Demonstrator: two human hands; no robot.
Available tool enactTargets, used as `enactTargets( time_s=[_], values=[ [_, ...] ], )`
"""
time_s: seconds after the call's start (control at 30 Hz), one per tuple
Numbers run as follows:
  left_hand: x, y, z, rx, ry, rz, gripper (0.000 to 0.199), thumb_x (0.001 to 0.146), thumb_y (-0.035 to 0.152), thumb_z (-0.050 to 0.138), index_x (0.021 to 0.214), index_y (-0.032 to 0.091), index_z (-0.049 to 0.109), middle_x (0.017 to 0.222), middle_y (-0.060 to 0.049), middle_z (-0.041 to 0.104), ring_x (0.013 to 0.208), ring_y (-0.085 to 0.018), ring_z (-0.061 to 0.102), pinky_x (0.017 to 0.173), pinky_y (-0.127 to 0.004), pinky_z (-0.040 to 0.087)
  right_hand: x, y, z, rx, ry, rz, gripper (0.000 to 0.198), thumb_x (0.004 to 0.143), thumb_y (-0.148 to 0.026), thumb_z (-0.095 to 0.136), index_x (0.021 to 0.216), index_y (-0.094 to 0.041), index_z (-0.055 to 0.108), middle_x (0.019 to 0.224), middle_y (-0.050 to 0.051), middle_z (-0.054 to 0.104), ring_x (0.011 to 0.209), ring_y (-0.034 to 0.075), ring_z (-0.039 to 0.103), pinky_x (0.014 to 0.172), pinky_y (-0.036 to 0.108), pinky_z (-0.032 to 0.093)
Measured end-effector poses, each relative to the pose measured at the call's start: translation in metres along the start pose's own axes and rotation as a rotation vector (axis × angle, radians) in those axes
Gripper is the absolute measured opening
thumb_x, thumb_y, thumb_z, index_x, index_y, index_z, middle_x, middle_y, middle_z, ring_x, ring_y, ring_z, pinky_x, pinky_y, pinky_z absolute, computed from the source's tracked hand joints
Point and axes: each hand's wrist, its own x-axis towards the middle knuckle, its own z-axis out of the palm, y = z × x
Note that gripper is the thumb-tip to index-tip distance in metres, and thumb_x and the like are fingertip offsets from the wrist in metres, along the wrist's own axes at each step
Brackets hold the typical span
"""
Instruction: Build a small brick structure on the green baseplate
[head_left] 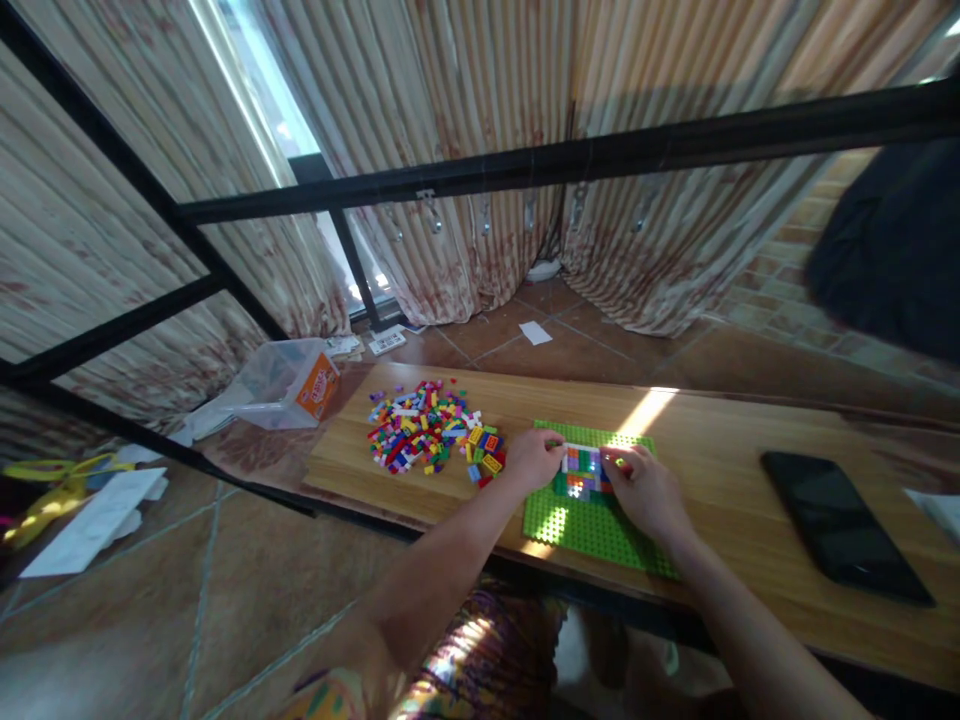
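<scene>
A green studded baseplate (pixel 577 540) lies on the wooden table, with a block of joined toy bricks (pixel 581 460) in white, orange, purple, green and blue near its upper middle. My left hand (pixel 534 460) reaches in from the left, its fingers pinched at the white left end of the bricks; whatever is between them is too small to tell. From the other side, my right hand (pixel 646 490) has its fingertips closed at the right end, pressed around a small toy brick partly hidden by the fingers. Sunlight falls across the plate and bricks.
Left of the plate lies a heap of loose bricks (pixel 420 425), with several larger bricks (pixel 486 452) beside it. A black tablet-like device (pixel 840 525) rests at the right. On the floor stands a clear plastic box (pixel 281 385). Black metal bars (pixel 525 165) cross beyond the table (pixel 720 470).
</scene>
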Motion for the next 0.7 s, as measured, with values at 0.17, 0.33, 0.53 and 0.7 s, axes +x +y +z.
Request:
enactTargets(
  time_s=[0.17, 0.33, 0.53, 0.7],
  values=[
    [-0.018, -0.009, -0.008, -0.123, 0.046, 0.007, 0.035, 0.082, 0.020, 0.054, 0.115, 0.014, 0.066, 0.081, -0.006, 0.072, 0.074, -0.017, 0.064, 0.076, -0.030, 0.052, 0.001, 0.002, -0.002, 0.031, -0.017, -0.018, 0.032, 0.090, -0.034, 0.043, 0.098, -0.020, 0.071, 0.089, 0.006, 0.063, 0.066, 0.016, 0.058, 0.061, 0.029, 0.042],
    [-0.058, -0.034, -0.026, -0.264, 0.029, 0.013, 0.028, 0.082, 0.022, 0.054, 0.105, 0.017, 0.069, 0.086, -0.004, 0.073, 0.077, -0.014, 0.065, 0.072, -0.026, 0.052, 0.002, 0.007, 0.001, 0.053, -0.025, -0.034, 0.032, 0.090, -0.035, 0.043, 0.098, -0.021, 0.071, 0.093, 0.007, 0.064, 0.065, 0.016, 0.058, 0.059, 0.029, 0.041],
    [-0.073, -0.074, -0.069, -0.082, 0.272, -0.127, 0.022, 0.083, 0.015, 0.052, 0.097, 0.016, 0.070, 0.093, -0.005, 0.073, 0.083, -0.015, 0.066, 0.079, -0.029, 0.052, 0.002, 0.009, 0.003, 0.030, -0.028, -0.020, 0.033, 0.089, -0.037, 0.044, 0.098, -0.021, 0.071, 0.093, 0.006, 0.065, 0.064, 0.016, 0.058, 0.059, 0.029, 0.040],
    [-0.053, -0.092, -0.095, 0.270, 0.388, -0.122, 0.029, 0.083, 0.012, 0.051, 0.107, 0.017, 0.067, 0.105, -0.008, 0.068, 0.097, -0.019, 0.062, 0.089, -0.031, 0.049, 0.001, 0.007, 0.001, 0.039, -0.027, -0.010, 0.032, 0.090, -0.037, 0.044, 0.098, -0.021, 0.071, 0.091, 0.005, 0.065, 0.063, 0.015, 0.058, 0.060, 0.029, 0.040]
  ],
)
